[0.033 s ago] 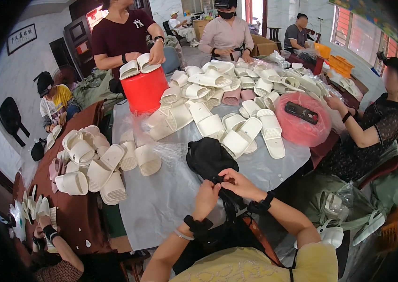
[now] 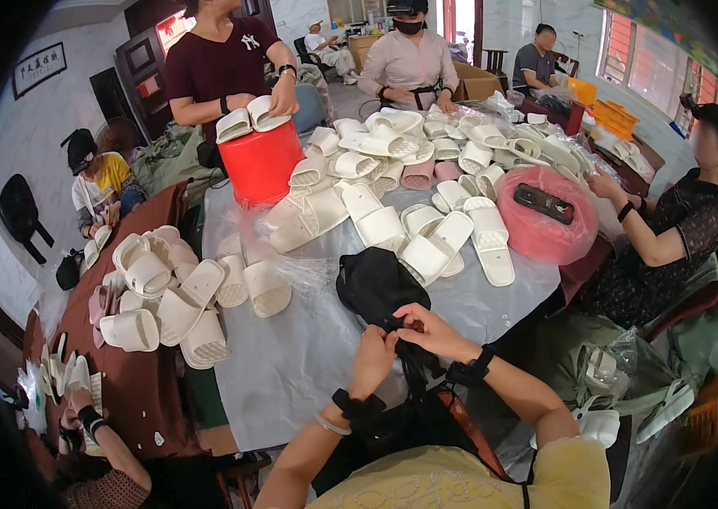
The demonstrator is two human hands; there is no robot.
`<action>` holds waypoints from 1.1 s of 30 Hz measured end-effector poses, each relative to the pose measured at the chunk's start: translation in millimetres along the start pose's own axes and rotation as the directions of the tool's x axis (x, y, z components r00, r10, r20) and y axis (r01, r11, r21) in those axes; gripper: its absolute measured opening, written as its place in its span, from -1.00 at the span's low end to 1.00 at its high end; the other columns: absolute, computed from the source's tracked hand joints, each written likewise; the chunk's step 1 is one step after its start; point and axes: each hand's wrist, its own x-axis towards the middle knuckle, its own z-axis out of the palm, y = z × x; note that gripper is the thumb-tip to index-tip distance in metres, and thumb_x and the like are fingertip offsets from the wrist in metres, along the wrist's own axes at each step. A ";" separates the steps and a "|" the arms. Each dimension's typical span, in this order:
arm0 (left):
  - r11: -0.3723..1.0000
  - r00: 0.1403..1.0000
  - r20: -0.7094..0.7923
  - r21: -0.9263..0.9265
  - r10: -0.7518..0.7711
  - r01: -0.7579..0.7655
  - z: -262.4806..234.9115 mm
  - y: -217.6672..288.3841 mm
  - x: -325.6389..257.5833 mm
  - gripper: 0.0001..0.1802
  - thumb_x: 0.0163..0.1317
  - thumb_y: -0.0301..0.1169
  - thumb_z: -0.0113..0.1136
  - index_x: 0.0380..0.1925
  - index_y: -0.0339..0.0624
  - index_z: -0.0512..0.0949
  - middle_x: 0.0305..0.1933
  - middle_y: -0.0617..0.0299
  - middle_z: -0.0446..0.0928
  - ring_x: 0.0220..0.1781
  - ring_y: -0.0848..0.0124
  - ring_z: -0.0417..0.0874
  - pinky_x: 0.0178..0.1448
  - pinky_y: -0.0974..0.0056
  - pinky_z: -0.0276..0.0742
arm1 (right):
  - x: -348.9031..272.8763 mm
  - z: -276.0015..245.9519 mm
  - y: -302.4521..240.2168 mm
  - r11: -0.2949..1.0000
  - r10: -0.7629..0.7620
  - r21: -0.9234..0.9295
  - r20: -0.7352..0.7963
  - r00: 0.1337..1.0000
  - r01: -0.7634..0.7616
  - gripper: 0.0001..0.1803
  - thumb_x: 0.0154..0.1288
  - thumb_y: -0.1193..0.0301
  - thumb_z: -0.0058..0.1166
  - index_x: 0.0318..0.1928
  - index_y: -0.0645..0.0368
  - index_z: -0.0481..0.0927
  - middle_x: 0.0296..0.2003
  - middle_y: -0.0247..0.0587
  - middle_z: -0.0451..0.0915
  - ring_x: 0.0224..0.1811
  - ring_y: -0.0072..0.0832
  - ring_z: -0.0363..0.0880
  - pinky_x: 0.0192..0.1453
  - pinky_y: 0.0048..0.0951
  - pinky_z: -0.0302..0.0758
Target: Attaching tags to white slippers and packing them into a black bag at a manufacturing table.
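Nothing has shifted: both hands, left [image 2: 373, 356] and right [image 2: 429, 329], stay pinched on the black bag [image 2: 373, 284].

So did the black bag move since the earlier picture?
No. The black bag sits in the same spot, just below the white slippers on the plastic-covered table. Both hands, left and right, grip its lower end.

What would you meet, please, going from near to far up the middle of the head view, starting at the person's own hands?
Left hand and right hand → black bag → white slippers → pink slippers → person in a pale shirt.
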 end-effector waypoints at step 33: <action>0.862 0.882 0.167 0.195 0.441 -0.468 -43.6 -1.3 12.2 -0.87 0.16 -0.45 0.11 -0.28 -0.18 0.47 -0.41 0.08 0.54 -0.33 0.15 0.59 -0.27 0.18 0.46 | 1.5 27.6 2.9 0.914 -0.100 -0.406 -0.163 0.982 0.026 -0.68 0.02 0.40 0.16 -0.14 0.12 0.51 -0.45 -0.20 0.53 -0.41 -0.30 0.54 -0.34 -0.36 0.45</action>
